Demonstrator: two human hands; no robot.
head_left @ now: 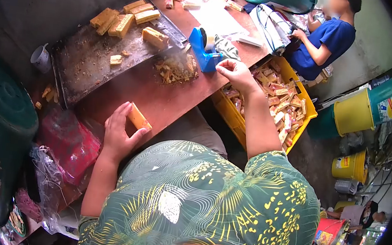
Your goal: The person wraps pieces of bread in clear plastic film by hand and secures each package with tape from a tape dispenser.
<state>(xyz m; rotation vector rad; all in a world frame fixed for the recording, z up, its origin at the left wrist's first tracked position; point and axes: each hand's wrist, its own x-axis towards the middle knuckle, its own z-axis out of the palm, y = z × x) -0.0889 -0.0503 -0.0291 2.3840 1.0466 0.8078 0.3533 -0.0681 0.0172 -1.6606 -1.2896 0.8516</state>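
At the near edge of the brown table (186,100), the left hand (121,131) grips a yellow bar (140,116), fingers along its far end and thumb by the near one. Farther over, the right hand (234,73) has its thumb and fingertips drawn together just beside a blue tape dispenser (206,52); whether a strip of tape is pinched there cannot be told. Left of the dispenser lies a heap of crumbs (177,69), close to a dark, stained metal tray (79,69). Several thick yellow blocks (121,24) are grouped toward the tray's far end, with one small broken piece (116,60) apart from them. Below the right forearm, a yellow crate (307,119) is filled with small bars (280,98), many showing pink patches. White paper (216,18) covers part of the table's far end, and beyond the crate is a person in a blue shirt (319,47).
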